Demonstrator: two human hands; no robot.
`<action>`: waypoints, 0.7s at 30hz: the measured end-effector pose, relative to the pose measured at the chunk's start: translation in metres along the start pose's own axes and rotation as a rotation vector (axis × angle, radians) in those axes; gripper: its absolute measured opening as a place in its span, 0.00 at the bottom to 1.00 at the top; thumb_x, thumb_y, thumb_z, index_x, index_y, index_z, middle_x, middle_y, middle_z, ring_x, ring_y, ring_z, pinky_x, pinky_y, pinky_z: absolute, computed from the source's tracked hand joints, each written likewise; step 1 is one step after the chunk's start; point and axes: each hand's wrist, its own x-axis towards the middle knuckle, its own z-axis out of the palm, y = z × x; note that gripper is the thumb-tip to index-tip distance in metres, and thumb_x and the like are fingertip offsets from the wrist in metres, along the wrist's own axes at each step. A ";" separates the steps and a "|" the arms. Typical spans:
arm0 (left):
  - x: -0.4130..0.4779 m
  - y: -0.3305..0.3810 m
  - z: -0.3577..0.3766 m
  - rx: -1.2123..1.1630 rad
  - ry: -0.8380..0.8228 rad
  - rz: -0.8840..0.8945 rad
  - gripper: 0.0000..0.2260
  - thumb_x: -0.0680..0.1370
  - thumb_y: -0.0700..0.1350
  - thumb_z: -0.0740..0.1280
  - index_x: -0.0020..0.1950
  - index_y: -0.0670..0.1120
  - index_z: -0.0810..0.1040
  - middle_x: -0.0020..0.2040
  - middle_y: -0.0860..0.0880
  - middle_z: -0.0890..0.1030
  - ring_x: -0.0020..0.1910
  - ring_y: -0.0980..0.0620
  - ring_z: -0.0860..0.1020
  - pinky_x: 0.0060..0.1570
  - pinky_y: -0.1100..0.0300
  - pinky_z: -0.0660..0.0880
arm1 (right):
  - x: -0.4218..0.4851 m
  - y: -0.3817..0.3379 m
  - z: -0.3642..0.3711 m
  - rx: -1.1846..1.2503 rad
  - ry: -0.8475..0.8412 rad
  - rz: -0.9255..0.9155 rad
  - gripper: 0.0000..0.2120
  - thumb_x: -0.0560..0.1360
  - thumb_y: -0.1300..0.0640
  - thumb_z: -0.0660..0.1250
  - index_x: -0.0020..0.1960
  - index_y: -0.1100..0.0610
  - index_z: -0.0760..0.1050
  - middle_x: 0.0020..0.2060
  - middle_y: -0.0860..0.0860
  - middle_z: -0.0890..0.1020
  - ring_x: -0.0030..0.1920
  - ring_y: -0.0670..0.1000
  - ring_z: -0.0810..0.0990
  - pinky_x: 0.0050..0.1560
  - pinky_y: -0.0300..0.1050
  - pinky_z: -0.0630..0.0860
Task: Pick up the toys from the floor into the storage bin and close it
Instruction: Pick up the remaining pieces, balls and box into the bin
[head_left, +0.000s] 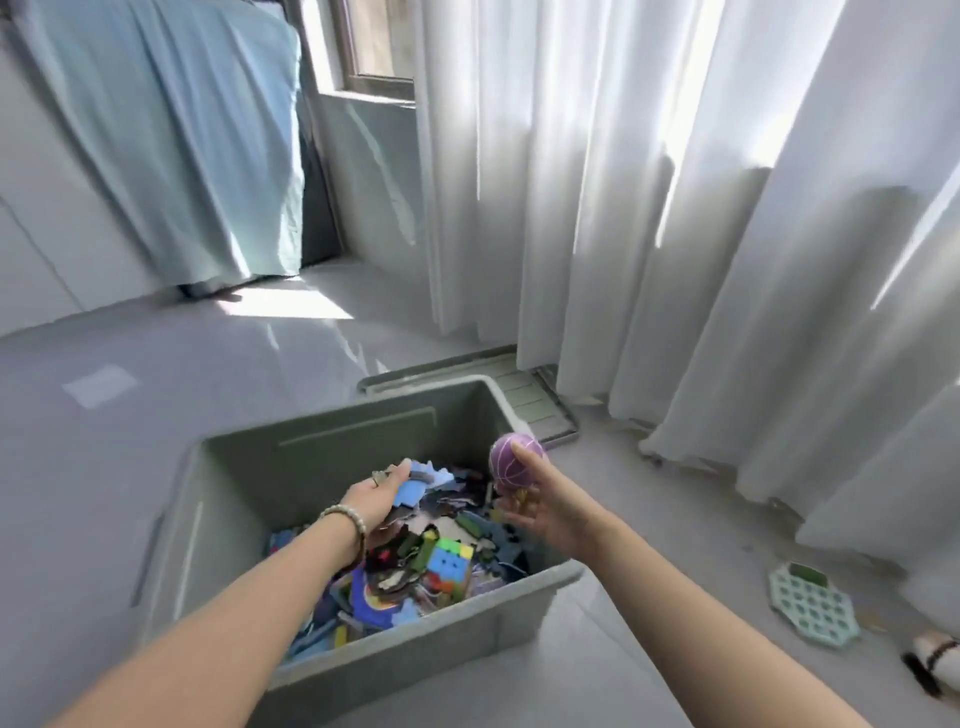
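1. Over the bin (332, 670), both hands are busy. Bin sits open on the floor (156, 374), already well filled with foam puzzle pieces (395, 597) and a cube (451, 558).
2. Right hand (545, 506): fingers curled loosely round a purple ball (511, 462), held at the tips, palm half open. Ball is above the bin's right rim, roughly at the far-right corner, so it drops inside only if it goes slightly left and toward the body. Something small and yellowish sits under the same hand; can't tell what.
3. Left hand (376, 499): palm down, fingers closed on a blue piece (410, 488), low over the pile at the bin's middle. Whether it rests on the pile or is just above it, can't tell.
4. Key relation: ball is a sphere, no long axis; right hand owns it. Judgement: release now risks clipping the rim and rolling off.
5. Lid (519, 384) lies flat behind the bin, far side, partly under the curtain (649, 234). Right hand is nearer to it. Its left part is hidden by the bin wall.
6. Still on the floor: pale green grid toy (813, 605), well right of the bin. Dark-and-white item at the right edge is cut off, unidentifiable.
7. Motion blur softens the pile; piece count unreadable.
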 end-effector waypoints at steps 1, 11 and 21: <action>0.002 -0.011 -0.023 -0.010 0.024 -0.036 0.14 0.76 0.55 0.66 0.41 0.44 0.76 0.26 0.48 0.77 0.19 0.54 0.73 0.21 0.64 0.69 | 0.010 0.013 0.021 -0.036 0.015 0.055 0.24 0.74 0.44 0.66 0.64 0.57 0.68 0.54 0.56 0.75 0.48 0.52 0.77 0.48 0.44 0.78; 0.030 -0.072 -0.136 -0.330 0.128 -0.197 0.16 0.79 0.44 0.63 0.65 0.38 0.69 0.52 0.40 0.78 0.41 0.48 0.77 0.48 0.53 0.77 | 0.070 0.082 0.123 -0.265 0.007 0.229 0.26 0.78 0.49 0.63 0.70 0.61 0.62 0.67 0.60 0.69 0.66 0.58 0.71 0.61 0.48 0.72; 0.016 -0.034 -0.103 -0.069 0.065 -0.088 0.16 0.80 0.48 0.59 0.67 0.45 0.69 0.68 0.46 0.72 0.56 0.48 0.76 0.54 0.55 0.73 | 0.049 0.046 0.067 -0.537 0.063 0.078 0.16 0.79 0.51 0.62 0.64 0.56 0.71 0.61 0.53 0.73 0.65 0.55 0.71 0.62 0.48 0.71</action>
